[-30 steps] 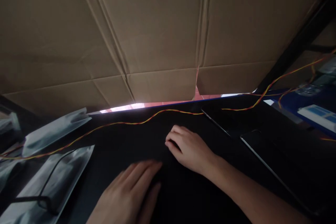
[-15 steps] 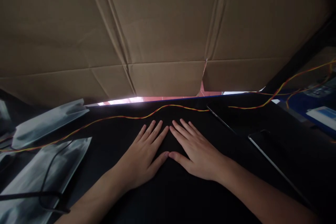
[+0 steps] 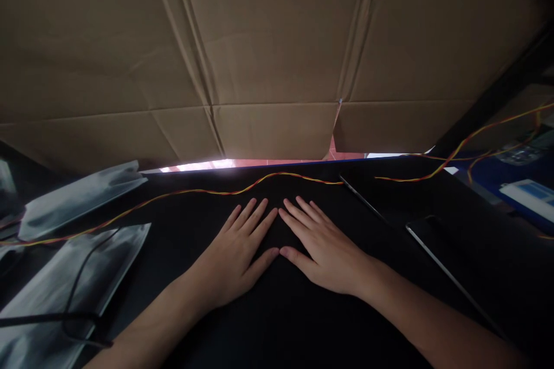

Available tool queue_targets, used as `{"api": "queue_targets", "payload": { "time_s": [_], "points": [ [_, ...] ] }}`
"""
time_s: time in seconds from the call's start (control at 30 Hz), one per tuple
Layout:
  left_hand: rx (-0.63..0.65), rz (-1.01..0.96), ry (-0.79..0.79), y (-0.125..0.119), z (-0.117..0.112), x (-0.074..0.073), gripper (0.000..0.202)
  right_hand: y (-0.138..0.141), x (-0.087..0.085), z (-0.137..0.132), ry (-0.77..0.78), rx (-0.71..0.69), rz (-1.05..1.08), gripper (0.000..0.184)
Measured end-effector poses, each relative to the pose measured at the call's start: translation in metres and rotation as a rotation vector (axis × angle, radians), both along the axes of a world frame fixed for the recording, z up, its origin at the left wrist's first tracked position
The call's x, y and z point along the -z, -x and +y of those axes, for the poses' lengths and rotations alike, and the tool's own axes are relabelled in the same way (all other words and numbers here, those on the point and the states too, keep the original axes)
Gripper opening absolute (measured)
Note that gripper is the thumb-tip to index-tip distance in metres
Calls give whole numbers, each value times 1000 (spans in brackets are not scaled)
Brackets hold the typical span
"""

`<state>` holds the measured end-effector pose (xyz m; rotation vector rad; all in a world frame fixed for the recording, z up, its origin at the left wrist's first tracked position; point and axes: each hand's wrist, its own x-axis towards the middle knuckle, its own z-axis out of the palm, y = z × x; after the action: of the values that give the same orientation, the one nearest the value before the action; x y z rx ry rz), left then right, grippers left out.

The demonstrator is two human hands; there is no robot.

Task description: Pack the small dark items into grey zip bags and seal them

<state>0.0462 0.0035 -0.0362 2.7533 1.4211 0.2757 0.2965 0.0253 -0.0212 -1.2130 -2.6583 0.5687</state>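
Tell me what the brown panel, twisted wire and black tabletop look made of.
Brown panel: matte cardboard, likely, from its fold lines.
Twisted wire: seemingly plastic-coated, from its red and yellow strands; core hidden.
Black tabletop: smooth, dull finish; too dark to tell the material.

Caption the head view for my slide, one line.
Left hand and right hand spread on a black table, a red-and-yellow wire running beyond them.

You have one left hand [image 3: 234,265] and one right hand [image 3: 331,259], two altogether, and one black table [image 3: 281,323]. Count two pale pouches, one farther [image 3: 82,199] and one nearer [image 3: 108,268], two dark slabs [image 3: 459,259], one white-and-blue item [image 3: 528,195] and one cardboard sheet [image 3: 277,52]. You cannot tell whether the red-and-yellow wire [image 3: 193,191] is one length or several.
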Motion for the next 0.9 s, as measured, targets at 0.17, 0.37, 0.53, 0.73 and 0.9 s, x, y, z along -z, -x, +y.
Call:
{"api": "queue_targets", "payload": {
  "time_s": [0.17, 0.37, 0.53, 0.73, 0.9],
  "points": [
    [-7, 17, 16, -1, 0, -1, 70, -1, 1, -1, -1, 1, 26, 76],
    [1, 1, 22, -1, 0, -3, 70, -1, 0, -1, -4, 2, 40, 75],
    [8, -13, 19, 1, 0, -3, 69, -1, 0, -1, -9, 3, 37, 75],
    [2, -28, 8, 1, -1, -1, 69, -2, 1, -1, -12, -4, 43, 76],
    [1, -29, 8, -2, 2, -1, 69, -2, 0, -1, -13, -5, 42, 75]
  ]
}}
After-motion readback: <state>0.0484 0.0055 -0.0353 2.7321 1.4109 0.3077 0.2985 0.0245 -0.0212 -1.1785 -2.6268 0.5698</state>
